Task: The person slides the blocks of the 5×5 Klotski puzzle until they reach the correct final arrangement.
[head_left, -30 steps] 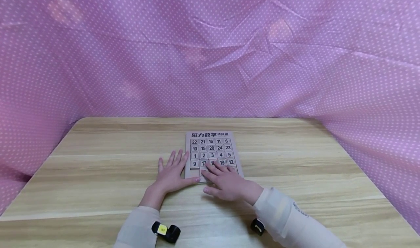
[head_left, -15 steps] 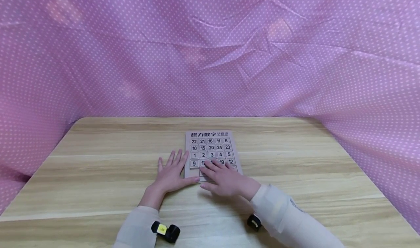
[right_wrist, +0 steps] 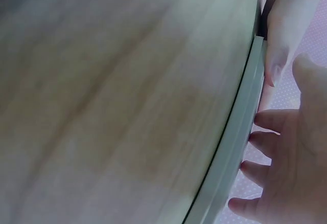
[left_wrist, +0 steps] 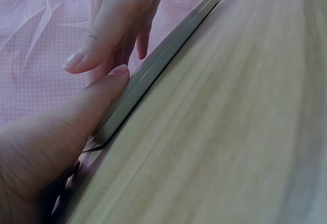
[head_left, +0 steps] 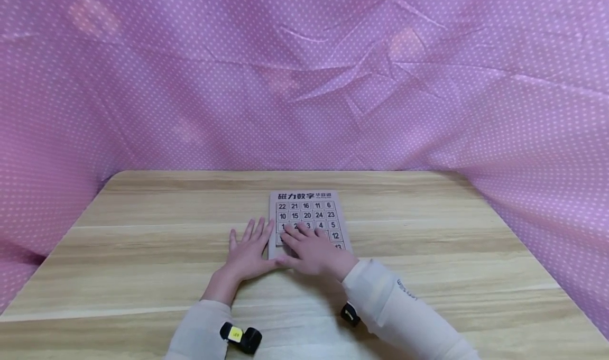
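Note:
A grey number sliding puzzle [head_left: 307, 215] with rows of numbered square tiles lies flat on the table. My left hand [head_left: 250, 253] lies along its left side with fingers spread, thumb over the near-left corner. In the left wrist view that thumb [left_wrist: 104, 91] rests on the top of the puzzle's edge [left_wrist: 163, 60]. My right hand [head_left: 314, 254] reaches across the lower rows, fingers spread and touching the tiles, hiding several of them. Seen from the right wrist, the fingertips of the right hand [right_wrist: 291, 157] meet the puzzle's face, with its thumb raised near the left thumb [right_wrist: 280, 55].
The wooden table [head_left: 452, 233] spreads out around the puzzle. A pink dotted cloth [head_left: 304, 85] hangs behind it and along both sides. Black wrist devices sit on the left sleeve [head_left: 200, 328] and the right sleeve [head_left: 404, 307].
My right hand has moved left and slightly up over the puzzle, covering tiles of the lower left rows and uncovering the 12 and 13 at right. My left hand has stayed in place.

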### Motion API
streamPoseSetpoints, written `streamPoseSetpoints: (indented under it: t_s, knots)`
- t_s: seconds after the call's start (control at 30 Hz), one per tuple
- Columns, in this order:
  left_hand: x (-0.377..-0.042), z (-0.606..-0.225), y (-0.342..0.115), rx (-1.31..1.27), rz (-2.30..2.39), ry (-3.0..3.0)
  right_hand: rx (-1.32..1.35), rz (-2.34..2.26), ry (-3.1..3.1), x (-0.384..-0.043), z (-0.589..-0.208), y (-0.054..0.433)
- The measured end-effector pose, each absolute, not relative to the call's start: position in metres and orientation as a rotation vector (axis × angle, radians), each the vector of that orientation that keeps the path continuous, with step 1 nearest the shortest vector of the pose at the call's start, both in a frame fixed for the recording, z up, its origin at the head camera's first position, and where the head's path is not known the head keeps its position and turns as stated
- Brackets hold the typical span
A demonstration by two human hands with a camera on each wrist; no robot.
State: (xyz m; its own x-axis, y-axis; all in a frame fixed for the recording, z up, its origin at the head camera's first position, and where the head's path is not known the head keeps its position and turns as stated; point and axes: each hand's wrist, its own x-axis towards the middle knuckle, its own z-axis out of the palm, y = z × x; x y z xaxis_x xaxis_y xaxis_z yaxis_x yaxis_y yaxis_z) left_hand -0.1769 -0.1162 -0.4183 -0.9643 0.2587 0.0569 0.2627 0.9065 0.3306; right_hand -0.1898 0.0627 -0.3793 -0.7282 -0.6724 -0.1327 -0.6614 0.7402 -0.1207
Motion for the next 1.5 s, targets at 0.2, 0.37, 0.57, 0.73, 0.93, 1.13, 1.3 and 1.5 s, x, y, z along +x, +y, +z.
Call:
streamPoseSetpoints:
  t_s: [0.2,0.37,0.57,0.73,0.93,1.13,1.3,1.5]
  knots:
    - [-0.176,-0.418,-0.116,-0.427,-0.558,-3.041,-1.09,-0.052,2.786,-0.188,-0.38,0.062]
    - [-0.177,-0.418,-0.116,-0.415,-0.571,-3.046,-1.115,-0.006,2.768,-0.184,-0.379,0.064]
    - [-0.177,-0.418,-0.114,-0.398,-0.562,-3.053,-1.152,-0.006,2.754,-0.179,-0.38,0.068]
    - [-0.177,-0.418,-0.114,-0.391,-0.554,-3.056,-1.166,-0.014,2.751,-0.175,-0.38,0.069]
    - [-0.177,-0.419,-0.114,-0.391,-0.555,-3.052,-1.206,0.054,2.751,-0.171,-0.38,0.071]
    - [-0.176,-0.417,-0.114,-0.388,-0.573,-3.053,-1.211,0.019,2.735,-0.167,-0.381,0.072]
    - [-0.175,-0.417,-0.114,-0.389,-0.59,-3.048,-1.206,-0.007,2.728,-0.166,-0.381,0.072]
    - [-0.176,-0.418,-0.114,-0.382,-0.588,-3.05,-1.189,-0.106,2.719,-0.169,-0.381,0.079]
